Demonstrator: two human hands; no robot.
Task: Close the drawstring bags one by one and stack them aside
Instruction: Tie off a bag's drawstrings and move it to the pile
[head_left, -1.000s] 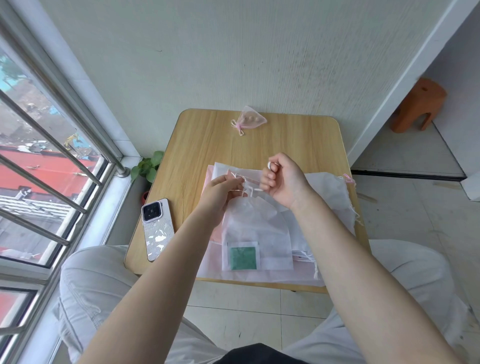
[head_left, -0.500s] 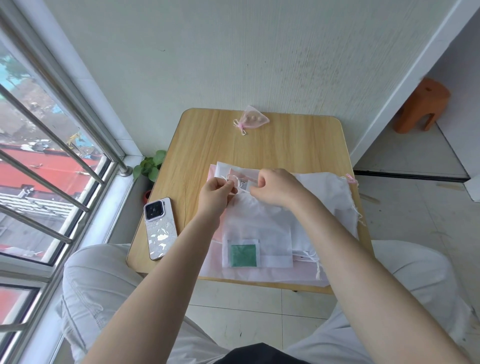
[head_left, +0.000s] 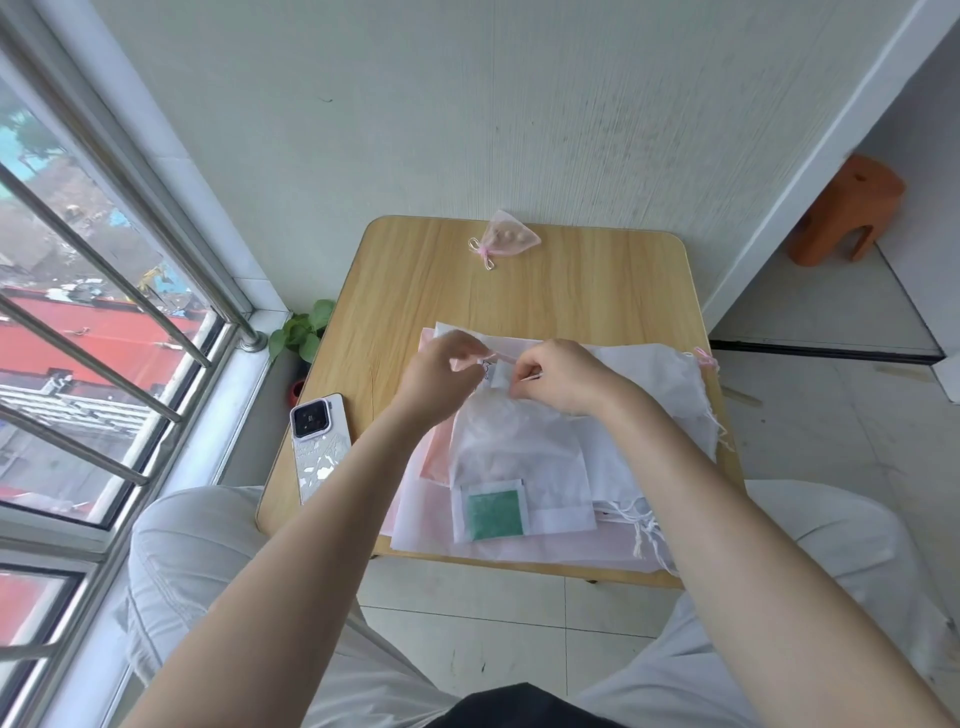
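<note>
A sheer white drawstring bag (head_left: 519, 457) with a green packet (head_left: 494, 509) inside lies on top of a pile of white and pink bags (head_left: 649, 415) on the small wooden table (head_left: 571, 291). My left hand (head_left: 441, 379) and my right hand (head_left: 558, 376) are at the bag's gathered mouth, each pinching a drawstring end. A closed pink organza bag (head_left: 506, 240) lies at the table's far edge.
A phone (head_left: 318, 446) lies on the table's left side. A barred window runs along the left, with a small plant (head_left: 304, 330) below the table corner. An orange stool (head_left: 847, 210) stands at the far right. The wall is right behind the table.
My right hand has come down from its raised position to the bag's mouth. Both hands now sit close together at the gathered top, which has drawn tighter.
</note>
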